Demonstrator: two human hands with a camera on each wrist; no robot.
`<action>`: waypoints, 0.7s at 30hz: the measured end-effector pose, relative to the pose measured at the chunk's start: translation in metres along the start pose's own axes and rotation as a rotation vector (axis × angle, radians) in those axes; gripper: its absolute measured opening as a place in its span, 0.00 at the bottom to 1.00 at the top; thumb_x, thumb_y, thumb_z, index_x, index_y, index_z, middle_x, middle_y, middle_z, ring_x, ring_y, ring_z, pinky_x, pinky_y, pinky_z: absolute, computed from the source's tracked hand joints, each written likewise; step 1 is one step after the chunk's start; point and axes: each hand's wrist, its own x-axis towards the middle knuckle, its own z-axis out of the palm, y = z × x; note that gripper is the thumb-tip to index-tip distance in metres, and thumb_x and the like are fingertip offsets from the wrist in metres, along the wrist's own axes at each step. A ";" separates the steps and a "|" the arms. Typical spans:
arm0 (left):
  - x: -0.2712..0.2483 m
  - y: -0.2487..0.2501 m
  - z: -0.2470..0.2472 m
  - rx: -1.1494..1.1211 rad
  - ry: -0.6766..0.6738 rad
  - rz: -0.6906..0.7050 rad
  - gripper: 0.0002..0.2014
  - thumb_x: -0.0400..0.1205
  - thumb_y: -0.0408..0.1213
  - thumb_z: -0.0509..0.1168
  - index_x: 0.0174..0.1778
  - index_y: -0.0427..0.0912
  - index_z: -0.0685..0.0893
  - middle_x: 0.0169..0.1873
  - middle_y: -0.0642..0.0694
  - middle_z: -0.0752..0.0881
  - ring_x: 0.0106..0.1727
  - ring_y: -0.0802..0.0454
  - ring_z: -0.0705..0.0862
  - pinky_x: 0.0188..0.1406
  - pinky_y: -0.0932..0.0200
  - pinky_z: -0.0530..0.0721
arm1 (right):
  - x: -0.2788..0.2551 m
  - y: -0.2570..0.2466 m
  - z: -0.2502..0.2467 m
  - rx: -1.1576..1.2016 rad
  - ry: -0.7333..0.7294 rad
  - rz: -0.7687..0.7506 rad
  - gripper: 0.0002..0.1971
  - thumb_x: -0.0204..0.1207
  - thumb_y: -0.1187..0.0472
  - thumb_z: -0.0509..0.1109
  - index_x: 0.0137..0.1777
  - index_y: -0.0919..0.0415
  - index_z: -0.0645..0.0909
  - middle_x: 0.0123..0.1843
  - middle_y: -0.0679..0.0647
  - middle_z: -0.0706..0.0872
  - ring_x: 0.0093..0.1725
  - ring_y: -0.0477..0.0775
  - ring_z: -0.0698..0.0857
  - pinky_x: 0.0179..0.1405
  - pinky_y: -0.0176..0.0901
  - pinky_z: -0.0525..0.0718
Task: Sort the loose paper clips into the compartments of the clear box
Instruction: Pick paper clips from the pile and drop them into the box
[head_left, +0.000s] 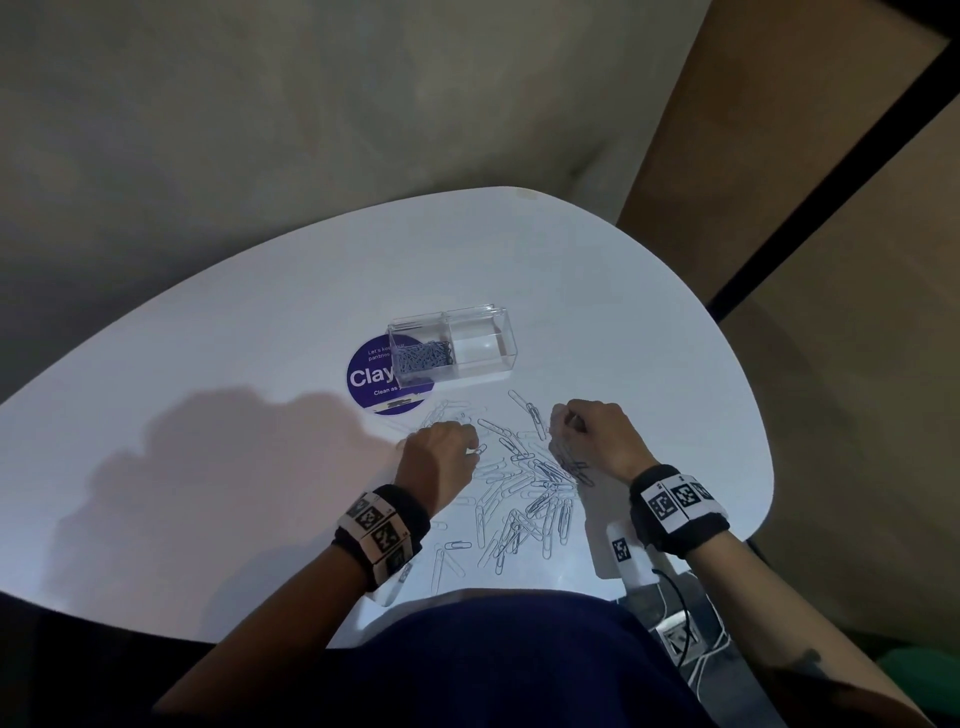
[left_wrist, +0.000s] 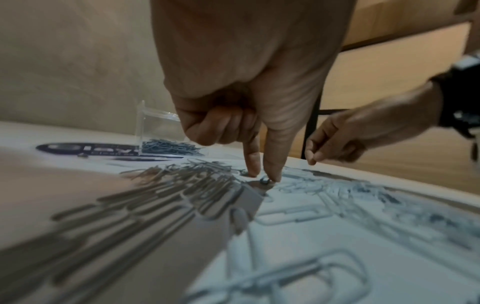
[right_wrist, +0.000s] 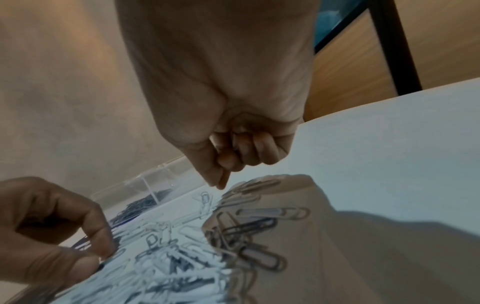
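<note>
A clear two-compartment box (head_left: 470, 315) stands on the white table (head_left: 249, 332); its left compartment holds dark paper clips (head_left: 423, 356), and its right one shows nothing inside. Loose silver and dark clips (head_left: 519, 488) lie scattered between my hands. My left hand (head_left: 474, 451) has thumb and forefinger tips down on the table, pinching a small dark clip (left_wrist: 264, 181), with the other fingers curled. My right hand (head_left: 558, 422) hovers just above the pile's right side, fingers curled tight into the palm (right_wrist: 241, 144) around what looks like thin metal, thumb and forefinger tips together.
A round purple sticker (head_left: 366, 382) lies partly under the box's left end. A white tagged device (head_left: 619, 551) sits at the near edge beside my right wrist. The table's curved rim (head_left: 748, 415) runs close on the right; a dark frame post stands beyond it.
</note>
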 end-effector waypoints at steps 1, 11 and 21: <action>0.001 0.000 0.000 0.010 -0.010 -0.019 0.09 0.81 0.45 0.67 0.53 0.47 0.86 0.51 0.49 0.87 0.54 0.46 0.84 0.56 0.47 0.81 | 0.000 0.001 0.001 -0.019 0.020 0.005 0.15 0.76 0.66 0.67 0.31 0.48 0.78 0.27 0.39 0.81 0.32 0.44 0.80 0.33 0.38 0.73; 0.006 0.008 -0.005 0.004 -0.139 -0.114 0.05 0.74 0.39 0.67 0.35 0.42 0.84 0.34 0.46 0.86 0.40 0.45 0.84 0.44 0.52 0.83 | 0.011 -0.020 0.020 -0.077 0.135 0.029 0.06 0.76 0.53 0.73 0.43 0.55 0.82 0.43 0.48 0.88 0.44 0.54 0.83 0.42 0.44 0.80; -0.001 -0.009 -0.016 -0.922 -0.280 -0.258 0.08 0.68 0.41 0.68 0.30 0.39 0.82 0.26 0.48 0.84 0.30 0.49 0.77 0.28 0.59 0.72 | 0.011 -0.021 0.021 0.380 0.156 0.129 0.11 0.72 0.65 0.66 0.30 0.67 0.72 0.27 0.45 0.74 0.28 0.43 0.70 0.27 0.30 0.70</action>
